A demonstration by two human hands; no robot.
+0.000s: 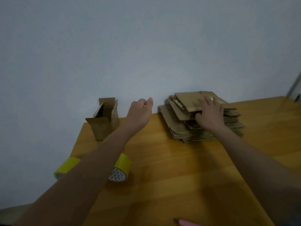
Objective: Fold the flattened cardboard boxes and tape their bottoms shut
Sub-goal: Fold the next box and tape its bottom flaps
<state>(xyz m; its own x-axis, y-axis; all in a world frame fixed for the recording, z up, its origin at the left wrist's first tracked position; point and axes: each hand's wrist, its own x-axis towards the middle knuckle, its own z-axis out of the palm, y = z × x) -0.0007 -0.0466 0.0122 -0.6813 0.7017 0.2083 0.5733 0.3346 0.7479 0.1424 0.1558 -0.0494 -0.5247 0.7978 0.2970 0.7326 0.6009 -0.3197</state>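
Many flattened cardboard boxes (202,118) lie in an uneven stack on the orange wooden surface (171,168) against the wall, flat faces up, long sides running roughly left to right. The right hand (210,111) rests on the top sheet, fingers spread over it, thumb hooked at its near edge. The left hand (140,111) hovers in a loose, released grip, holding nothing. One folded box (104,123) stands upright, flaps open upward, near the yellow tape roll (121,170).

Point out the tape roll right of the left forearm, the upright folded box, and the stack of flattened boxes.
tape roll (121,170), head view, on its yellow band.
folded box (101,129), head view, on its front wall.
stack of flattened boxes (180,128), head view, on its left part.
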